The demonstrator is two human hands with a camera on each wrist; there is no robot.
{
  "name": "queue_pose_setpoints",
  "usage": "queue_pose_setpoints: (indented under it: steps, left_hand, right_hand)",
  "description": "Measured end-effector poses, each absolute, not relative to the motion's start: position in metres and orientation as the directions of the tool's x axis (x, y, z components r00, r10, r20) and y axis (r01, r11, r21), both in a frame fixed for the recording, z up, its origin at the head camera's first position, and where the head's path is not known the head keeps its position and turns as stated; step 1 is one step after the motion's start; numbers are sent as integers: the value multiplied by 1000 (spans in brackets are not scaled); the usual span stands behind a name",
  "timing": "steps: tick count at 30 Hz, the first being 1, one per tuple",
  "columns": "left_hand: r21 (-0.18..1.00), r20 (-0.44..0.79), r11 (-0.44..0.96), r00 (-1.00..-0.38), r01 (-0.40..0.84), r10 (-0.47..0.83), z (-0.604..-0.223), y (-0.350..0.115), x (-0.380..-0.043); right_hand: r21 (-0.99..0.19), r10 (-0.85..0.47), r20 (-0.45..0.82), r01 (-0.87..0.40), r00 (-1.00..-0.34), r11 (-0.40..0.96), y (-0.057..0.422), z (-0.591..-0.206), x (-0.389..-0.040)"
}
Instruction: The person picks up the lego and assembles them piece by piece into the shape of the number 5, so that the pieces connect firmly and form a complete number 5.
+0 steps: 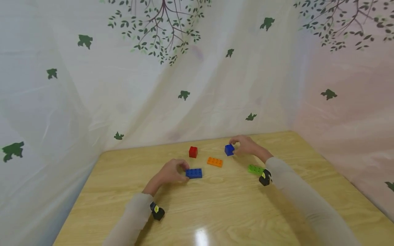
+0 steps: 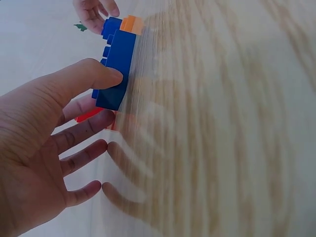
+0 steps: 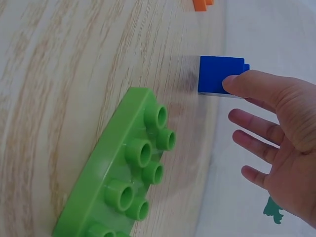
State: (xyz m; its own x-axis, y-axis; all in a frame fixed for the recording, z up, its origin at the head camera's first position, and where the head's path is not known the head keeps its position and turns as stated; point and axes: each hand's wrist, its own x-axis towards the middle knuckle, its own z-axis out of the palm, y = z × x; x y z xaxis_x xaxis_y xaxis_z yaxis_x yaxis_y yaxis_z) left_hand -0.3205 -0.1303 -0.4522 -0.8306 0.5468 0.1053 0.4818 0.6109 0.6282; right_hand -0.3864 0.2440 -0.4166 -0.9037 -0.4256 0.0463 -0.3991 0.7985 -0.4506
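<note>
In the head view the left hand (image 1: 172,171) pinches the left end of a long blue building brick (image 1: 194,173) on the table. Its thumb presses the near side in the left wrist view, and the other fingers are spread, the index partly hidden behind the brick (image 2: 117,74). Farther back on the right, the right hand (image 1: 246,145) pinches a small blue building brick (image 1: 229,150) between thumb and index finger. The right wrist view shows the thumb on the face of that small brick (image 3: 215,74), the remaining fingers held off it.
Between the hands lies a flat orange brick (image 1: 214,162). A red brick (image 1: 193,152) stands behind it to the left. A flat green brick (image 1: 255,169) sits below the right wrist. The wooden table (image 1: 209,205) meets a patterned cloth (image 1: 147,112) at its back edge.
</note>
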Motion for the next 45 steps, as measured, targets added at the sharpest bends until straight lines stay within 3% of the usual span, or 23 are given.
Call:
queue_pose_setpoints:
  steps: [16,30,45]
  left_hand:
    - [633,79,618,-833,466,548,-450,-129,-329]
    - [671,11,603,-819,432,574,-445,-131,-339]
    - [680,9,591,-811,434,585,-445,-132,-339]
  right_hand:
    - [-508,-418,0,-360,-908,782,240,-418,-401]
    - [-617,-406,98,-376,-909,692,241,-416,-398]
    - [-642,-443,227,-475,-867,601,197,-391,-375]
